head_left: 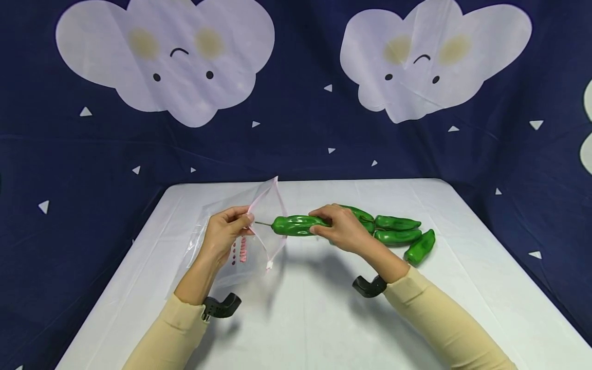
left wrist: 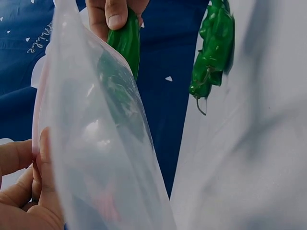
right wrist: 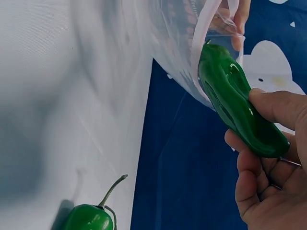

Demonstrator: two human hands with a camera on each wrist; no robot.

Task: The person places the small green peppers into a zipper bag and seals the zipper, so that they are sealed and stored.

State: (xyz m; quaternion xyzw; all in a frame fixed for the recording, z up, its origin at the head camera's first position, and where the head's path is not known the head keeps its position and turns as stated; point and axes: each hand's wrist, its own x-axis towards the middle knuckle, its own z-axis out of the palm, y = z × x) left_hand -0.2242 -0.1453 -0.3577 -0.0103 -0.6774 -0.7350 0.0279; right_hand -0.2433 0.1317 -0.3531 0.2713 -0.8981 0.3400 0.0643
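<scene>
My left hand (head_left: 226, 231) pinches the rim of a clear zip bag (head_left: 208, 216) edged in pink, its mouth spread toward the right. In my right hand (head_left: 341, 227) is a glossy green pepper (head_left: 296, 225), gripped by its blunt end between thumb and fingers. Its stem end points left and lies within the bag's mouth. The right wrist view shows the pepper (right wrist: 230, 96) partly past the pink rim, and the left wrist view shows part of it through the film of the bag (left wrist: 120, 143).
Several more green peppers (head_left: 399, 236) lie on the white table (head_left: 296, 318), right of my right hand. One pepper (head_left: 420, 247) sits apart at a slant. A white slider (head_left: 270, 264) hangs at the bag's lower corner. Behind the table hangs a dark blue cloth (head_left: 305, 139) with clouds.
</scene>
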